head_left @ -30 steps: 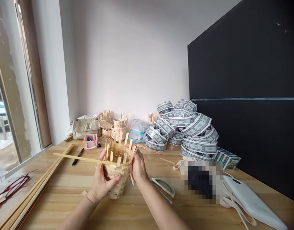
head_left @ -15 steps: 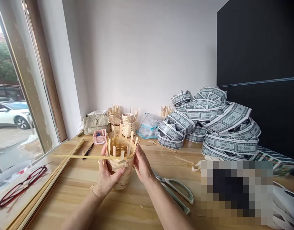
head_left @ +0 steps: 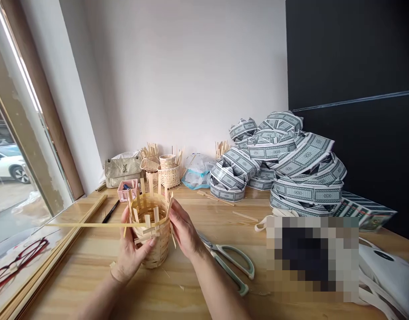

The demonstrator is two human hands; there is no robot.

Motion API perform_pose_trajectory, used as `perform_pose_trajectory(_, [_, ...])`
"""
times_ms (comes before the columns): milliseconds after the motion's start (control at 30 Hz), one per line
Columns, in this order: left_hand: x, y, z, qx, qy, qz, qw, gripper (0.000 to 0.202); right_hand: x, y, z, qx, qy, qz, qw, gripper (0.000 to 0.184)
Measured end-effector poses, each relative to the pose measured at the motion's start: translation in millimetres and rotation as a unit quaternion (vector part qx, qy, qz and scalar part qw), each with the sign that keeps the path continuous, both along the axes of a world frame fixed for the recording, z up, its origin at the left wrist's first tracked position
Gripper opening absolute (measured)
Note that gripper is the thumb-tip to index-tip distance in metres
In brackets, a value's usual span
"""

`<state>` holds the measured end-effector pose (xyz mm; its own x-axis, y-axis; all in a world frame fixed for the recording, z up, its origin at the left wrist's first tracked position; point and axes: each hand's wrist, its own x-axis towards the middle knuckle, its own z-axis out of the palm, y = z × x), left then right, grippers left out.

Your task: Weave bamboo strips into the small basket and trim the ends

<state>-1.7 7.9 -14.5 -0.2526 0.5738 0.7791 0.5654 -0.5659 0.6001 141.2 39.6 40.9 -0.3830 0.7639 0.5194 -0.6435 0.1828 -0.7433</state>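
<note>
A small woven bamboo basket [head_left: 159,249] stands on the wooden table, several upright splints sticking up around its rim. My left hand [head_left: 133,255] wraps its near left side, thumb across the front below the rim. A long thin yellow bamboo strip [head_left: 87,225] runs from the basket's rim out to the left. On the right side of the rim, my right hand [head_left: 187,231] pinches an upright splint [head_left: 170,205] between thumb and fingers. Just right of my right forearm lie scissors [head_left: 232,262] with pale green handles.
Long bamboo strips [head_left: 57,253] lie along the left, beside red glasses [head_left: 19,262] and a black pen [head_left: 110,211]. Behind are a pink box [head_left: 127,190], a handbag [head_left: 123,171], finished baskets [head_left: 169,174] and a plastic bag [head_left: 198,171]. Patterned coiled bands [head_left: 304,195] are piled at right.
The view has swung slightly right, so everything sits further left. My right hand has shifted a little up along the rim splint; both hands stay on the basket.
</note>
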Motion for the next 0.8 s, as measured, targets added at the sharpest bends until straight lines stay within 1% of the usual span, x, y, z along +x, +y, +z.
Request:
perform_pose_trajectory(133, [9,-2,8.5,-0.008,-0.01,-0.032,0.999,0.081,-2,1,-2.4,-0.001,0.0,-0.029,1.0,0.042])
perform_pose_trajectory(233, [13,-2,11.6,-0.012,-0.009,-0.055,0.998,0.082,-4,2,-4.8,-0.012,0.009,-0.013,1.0,0.043])
perform_pose_trajectory(367, [10,-2,10.4,-0.02,0.035,-0.083,0.996,0.083,-5,6,-9.3,-0.029,0.031,-0.001,0.999,0.04])
perform_pose_trajectory(433, [6,-4,13.3,-0.034,0.074,-0.093,0.992,0.078,-3,9,-11.9,-0.048,0.046,-0.003,0.998,0.039])
perform_pose_trajectory(533, [1,-10,26.2,-0.065,0.116,-0.094,0.987,0.055,1,16,-13.9,-0.089,0.059,0.0,0.994,0.041])
perform_pose_trajectory(600, [0,-11,38.1,-0.066,0.126,-0.091,0.986,0.042,4,20,-13.8,-0.11,0.054,0.01,0.992,0.042])
perform_pose_trajectory(700, [2,-8,53.5,-0.03,0.126,-0.091,0.987,0.038,6,22,-14.4,-0.125,0.047,0.035,0.99,0.044])
perform_pose_trajectory(800, [6,-2,62.0,-0.003,0.082,-0.107,0.991,0.034,6,22,-17.4,-0.136,0.053,0.041,0.988,0.042])
